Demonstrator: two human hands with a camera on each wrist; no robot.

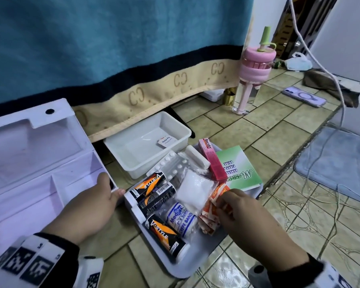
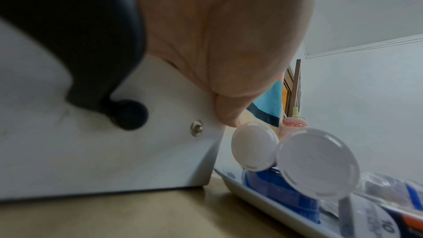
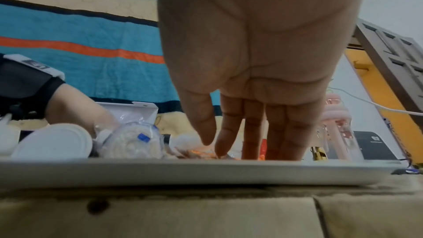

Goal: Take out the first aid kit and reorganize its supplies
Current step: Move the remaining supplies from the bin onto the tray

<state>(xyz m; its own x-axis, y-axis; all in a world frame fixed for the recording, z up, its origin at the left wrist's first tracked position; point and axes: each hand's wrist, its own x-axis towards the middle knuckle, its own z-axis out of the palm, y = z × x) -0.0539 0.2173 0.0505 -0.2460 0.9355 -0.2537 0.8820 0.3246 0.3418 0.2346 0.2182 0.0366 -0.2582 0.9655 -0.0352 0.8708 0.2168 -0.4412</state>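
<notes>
The white first aid box [image 1: 29, 163] lies open at the left, its compartments bare. My left hand [image 1: 111, 187] grips its right front corner, thumb inside and fingers outside; the left wrist view shows this hand [image 2: 228, 111] on the box wall [image 2: 114, 151]. A grey tray [image 1: 195, 265] holds three black-and-orange tubes [image 1: 166, 235], a crepe bandage roll [image 1: 181, 219], a gauze pack [image 1: 193, 190], blister packs [image 1: 173, 163], a pink carton [image 1: 212, 161] and a green booklet [image 1: 239, 167]. My right hand [image 1: 218, 204] reaches down with straight fingers [image 3: 251, 124] onto the orange packets [image 1: 210, 221].
A white bin [image 1: 146, 146] with one small sachet [image 1: 166, 141] stands behind the tray, under a teal blanket [image 1: 112, 48]. A pink water bottle [image 1: 252, 75], a phone [image 1: 303, 96] and a white cable [image 1: 320, 69] lie at the back right. The tiled ledge drops off at the right.
</notes>
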